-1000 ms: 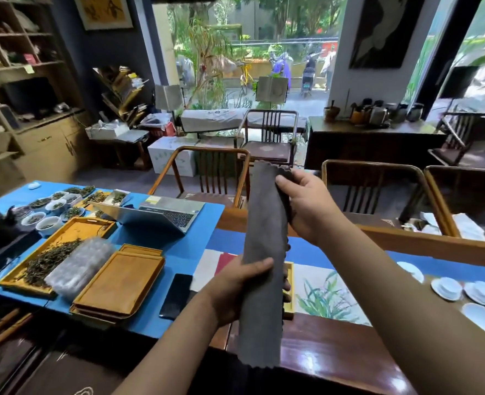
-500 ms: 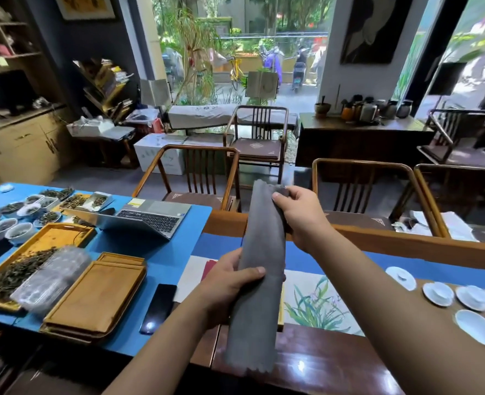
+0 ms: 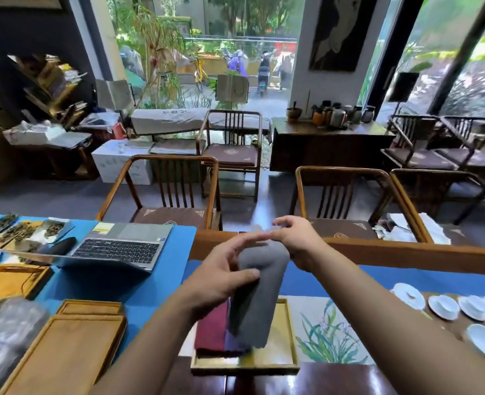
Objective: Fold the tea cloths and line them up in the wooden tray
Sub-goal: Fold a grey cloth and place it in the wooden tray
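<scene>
- The left hand (image 3: 221,277), at the centre of the frame, grips the grey tea cloth (image 3: 257,292): thumb pressed across the near face, fingers reaching up behind the top fold.
- The right hand (image 3: 295,240), just above and to the right of it, sits at the cloth's top edge with fingers loosely curled; motion blur there hides whether it pinches the fabric, so I cannot tell.
- The grey cloth is doubled over into a long narrow strip, hanging tilted above the tray, its lower end blurred.
- Below it, lower centre, lies one wooden tray (image 3: 289,337) with a pale raised rim. Two folded cloths lie in it side by side and touching: a dark red cloth (image 3: 211,329) on the left, a purple-blue cloth (image 3: 234,342) to its right, partly hidden by the grey one.
- That makes three cloths counted: one in the hands, two in the tray.
- The tray rests on a painted table runner (image 3: 326,334) showing green leaves, on the dark wooden table (image 3: 335,379).
- At right of the frame, a row of white saucers and cups (image 3: 443,306); at least five are in view, the edge cuts off more.
- At left, a blue mat (image 3: 115,283) carries one open laptop (image 3: 121,249), and two stacked bamboo trays (image 3: 73,343) at lower left.
- Further left, a yellow tray (image 3: 4,280) and small dishes of loose tea (image 3: 18,232); their count is unclear.
- Beyond the table, two wooden armchairs (image 3: 167,192) stand closest, in the middle of the frame.
</scene>
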